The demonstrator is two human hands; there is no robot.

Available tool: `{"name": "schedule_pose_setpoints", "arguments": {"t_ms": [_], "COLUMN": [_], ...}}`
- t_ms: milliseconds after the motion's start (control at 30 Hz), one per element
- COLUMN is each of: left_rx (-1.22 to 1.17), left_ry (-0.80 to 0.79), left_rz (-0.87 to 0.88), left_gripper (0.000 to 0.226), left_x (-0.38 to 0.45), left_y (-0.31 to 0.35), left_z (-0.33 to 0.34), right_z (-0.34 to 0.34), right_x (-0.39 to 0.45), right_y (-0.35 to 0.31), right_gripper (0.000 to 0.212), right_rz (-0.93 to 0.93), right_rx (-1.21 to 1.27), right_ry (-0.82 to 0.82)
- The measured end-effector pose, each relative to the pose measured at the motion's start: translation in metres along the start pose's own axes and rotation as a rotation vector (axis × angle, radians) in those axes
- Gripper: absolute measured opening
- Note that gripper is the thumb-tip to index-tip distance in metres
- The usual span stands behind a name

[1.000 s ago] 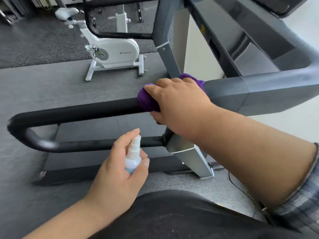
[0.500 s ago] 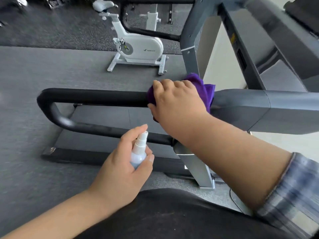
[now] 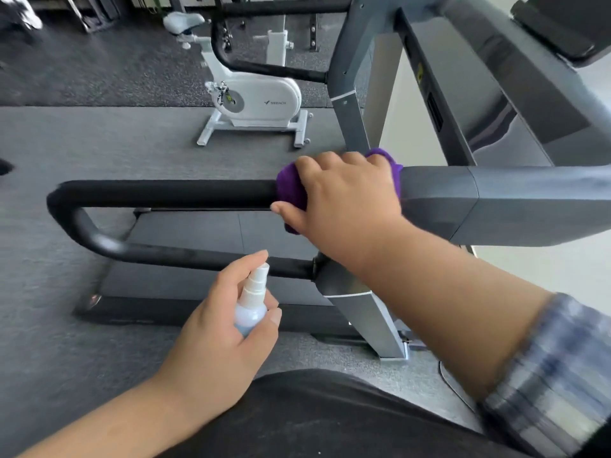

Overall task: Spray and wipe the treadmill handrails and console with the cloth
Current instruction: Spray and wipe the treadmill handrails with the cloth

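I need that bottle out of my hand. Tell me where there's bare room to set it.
Bare grey floor lies left of the black handrail, short of the white exercise bike. The belt between the rails is bare too. Crowded where the right hand wraps the purple cloth.

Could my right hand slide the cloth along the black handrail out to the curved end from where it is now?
Probably yes. The right hand grips the purple cloth round the black handrail, and the bar looks bare to its bend. The left hand holds the spray bottle lower, off it.
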State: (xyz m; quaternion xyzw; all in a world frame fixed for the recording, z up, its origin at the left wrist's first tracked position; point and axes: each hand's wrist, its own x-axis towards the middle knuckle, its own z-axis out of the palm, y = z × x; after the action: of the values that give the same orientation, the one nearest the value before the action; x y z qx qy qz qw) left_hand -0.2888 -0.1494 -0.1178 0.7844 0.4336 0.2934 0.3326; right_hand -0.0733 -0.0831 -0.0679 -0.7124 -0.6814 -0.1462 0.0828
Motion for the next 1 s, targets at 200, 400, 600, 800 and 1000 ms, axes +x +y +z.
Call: {"name": "schedule_pose_setpoints", "arguments": {"t_ms": [200,400,600,800,1000], "left_rx": [0.030,0.009,0.015,0.039,0.029], "left_ry": [-0.030,-0.018,0.025,0.069,0.075], "left_rz": [0.005,0.003,-0.034,-0.039,-0.030], "left_gripper": [0.071,0.058,0.057,0.059,0.058], "left_x": [-0.002,0.001,-0.007,-0.007,-0.006], "left_y": [0.002,0.004,-0.005,-0.007,-0.013], "left_z": [0.003,0.004,-0.007,-0.011,-0.017], "right_z": [0.011,0.005,0.009,0.015,0.010], "right_x": [0.017,0.006,0.010,0.037,0.036], "right_y": [-0.041,0.005,-0.012,-0.066,-0.027], "right_gripper": [0.056,0.074,0.078,0.070,0.091], "right_rz": [-0.069,-0.088,-0.115,-0.182,-0.337], "right_rx": [0.075,0.202,0.032,0.043,0.172], "right_ry": [0.037,-0.030,0.001,-0.002,-0.087]}}
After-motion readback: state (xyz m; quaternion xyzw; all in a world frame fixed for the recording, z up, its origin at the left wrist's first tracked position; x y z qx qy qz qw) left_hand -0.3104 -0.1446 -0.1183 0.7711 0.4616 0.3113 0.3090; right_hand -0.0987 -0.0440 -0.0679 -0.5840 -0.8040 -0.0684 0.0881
